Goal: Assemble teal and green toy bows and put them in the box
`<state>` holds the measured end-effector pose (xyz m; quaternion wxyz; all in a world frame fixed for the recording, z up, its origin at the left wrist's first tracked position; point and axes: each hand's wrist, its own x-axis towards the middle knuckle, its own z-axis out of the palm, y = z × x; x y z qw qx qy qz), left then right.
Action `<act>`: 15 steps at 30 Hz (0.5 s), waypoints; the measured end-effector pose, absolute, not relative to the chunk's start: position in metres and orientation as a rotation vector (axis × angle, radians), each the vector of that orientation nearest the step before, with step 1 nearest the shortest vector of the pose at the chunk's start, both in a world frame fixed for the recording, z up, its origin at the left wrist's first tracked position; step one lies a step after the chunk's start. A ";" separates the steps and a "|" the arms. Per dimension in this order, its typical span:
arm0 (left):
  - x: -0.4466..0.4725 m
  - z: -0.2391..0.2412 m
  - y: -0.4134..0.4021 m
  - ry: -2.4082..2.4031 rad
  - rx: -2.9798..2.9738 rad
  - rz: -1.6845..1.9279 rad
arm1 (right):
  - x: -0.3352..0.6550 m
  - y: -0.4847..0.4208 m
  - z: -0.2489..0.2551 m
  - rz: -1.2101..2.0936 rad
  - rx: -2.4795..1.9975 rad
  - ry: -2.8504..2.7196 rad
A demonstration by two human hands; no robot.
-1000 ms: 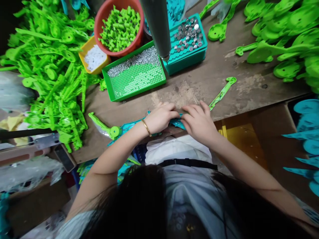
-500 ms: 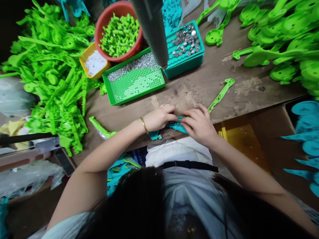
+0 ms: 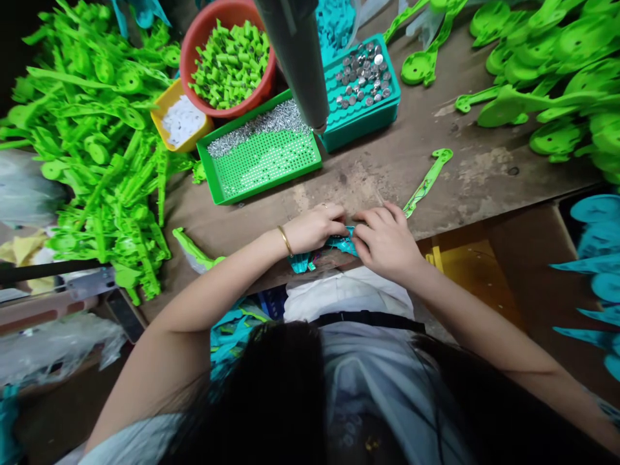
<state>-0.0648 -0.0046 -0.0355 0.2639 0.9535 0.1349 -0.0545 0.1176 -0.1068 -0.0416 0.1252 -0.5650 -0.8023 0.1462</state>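
At the table's front edge, a blue plastic shell with small wires and parts inside lies between my hands. My left hand, a gold bracelet at its wrist, has its curled fingers on the shell's left part. On the right end, my right hand grips the shell with bent fingers; its fingertips are partly hidden. A blue piece with a small wired part pokes out below my left wrist. Just beyond my right hand lies a long green plastic shell with thin wires in it.
A green perforated tray of screws, a teal basket with round metal cells, a red bowl of green pieces and a yellow box stand behind. Green parts heap up left and right. A dark tool hangs overhead.
Both hands stay at the blue shell, with only slight finger shifts. The whole view has moved a little.
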 end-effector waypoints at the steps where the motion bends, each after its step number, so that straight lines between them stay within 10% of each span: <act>1: -0.064 -0.036 -0.005 0.353 2.591 -0.147 | 0.116 -0.107 -0.041 0.428 -1.663 -2.336; 15: -0.062 -0.002 -0.077 0.785 3.073 0.039 | 0.138 -0.132 -0.039 0.473 -1.688 -2.204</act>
